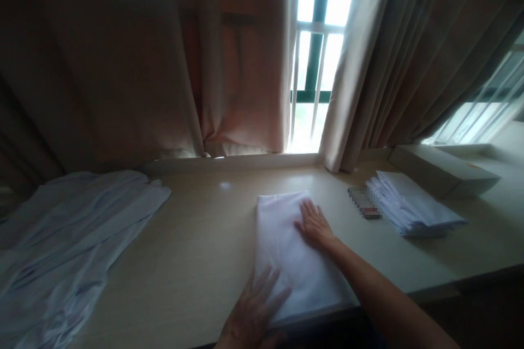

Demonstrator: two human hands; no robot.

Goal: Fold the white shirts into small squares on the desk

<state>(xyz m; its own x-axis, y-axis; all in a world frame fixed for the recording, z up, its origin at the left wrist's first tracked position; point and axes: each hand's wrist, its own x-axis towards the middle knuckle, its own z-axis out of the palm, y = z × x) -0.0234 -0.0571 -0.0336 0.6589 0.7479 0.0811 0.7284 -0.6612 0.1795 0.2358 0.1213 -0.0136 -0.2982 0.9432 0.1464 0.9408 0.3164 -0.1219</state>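
Observation:
A white cloth [289, 251], folded into a long rectangle, lies flat on the pale table [184, 240] in front of me. My right hand [316, 223] rests on its upper right part, palm down with the fingers stretched out. At the lower left edge of the cloth is my left hand [257, 305], its fingers spread and slightly blurred. Neither hand grips anything. The near end of the cloth reaches the table's front edge.
Loose white cloths [82, 218] are heaped at the left. To the right sit a stack of folded white cloths [413, 204] and a small pixelated item [365, 203]. A box-like block [446, 169] stands behind them. Curtains [245, 82] hang along the window [319, 54].

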